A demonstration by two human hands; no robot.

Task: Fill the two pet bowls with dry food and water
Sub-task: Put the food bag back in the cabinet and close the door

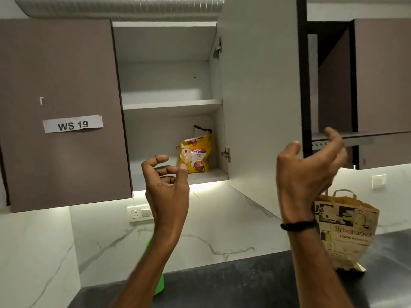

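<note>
dry food bag (195,154) stands upright on the lower shelf (206,174) of the open cabinet, long axis vertical, above and just right of the left hand (165,185), the nearer; right hand (309,174) well apart. both hands loosely curled, holding nothing.

Wall cabinet (169,85) open, its door (260,96) swung out to right. Yellow dry food bag (195,154) upright on bottom shelf, at right rear corner; upper shelf bare. Left hand (165,185) raised before shelf's front edge, fingers loosely curled, holding nothing, apart from bag. Right hand (307,170) raised beside door's outer edge, fingers relaxed, tips blurred, seemingly not touching door. Black band (298,225) on right wrist. Paper carrier bag (349,230) on dark worktop (244,281), toward right rear. Green object (159,285) on worktop, mostly hidden behind left forearm.
</note>
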